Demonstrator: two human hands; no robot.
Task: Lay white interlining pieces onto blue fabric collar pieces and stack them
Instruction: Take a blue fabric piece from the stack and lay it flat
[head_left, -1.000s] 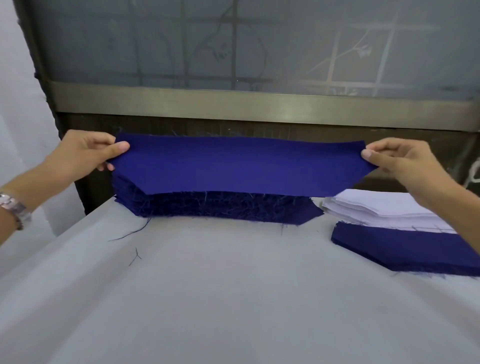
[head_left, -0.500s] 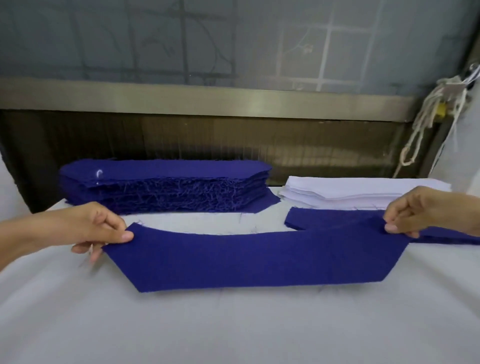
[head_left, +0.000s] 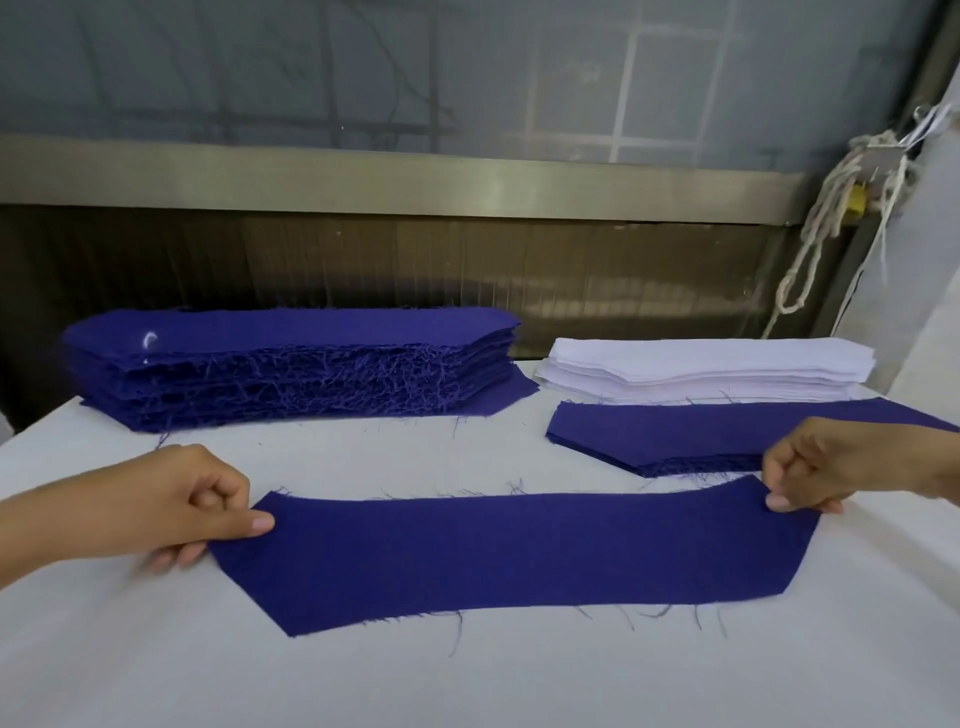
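Our left hand (head_left: 171, 504) and right hand (head_left: 831, 462) pinch the two ends of a blue collar piece (head_left: 519, 551), lying at centre frame on the white table (head_left: 467, 675), which fills the lower frame. Behind: a blue stack (head_left: 291, 364) upper left, white interlining (head_left: 711, 369) and a lower blue pile (head_left: 701, 431) right.

A lone collar piece (head_left: 509, 551) is lying flat on the near middle of the table (head_left: 467, 675), with the left hand (head_left: 197, 504) pinching its left end and the right hand (head_left: 831, 467) pinching its right end. Behind it, at the far left, a tall stack (head_left: 291, 364) of such pieces is sitting. At the far right, the interlining stack (head_left: 706, 369) is resting just behind a low stack (head_left: 701, 431).
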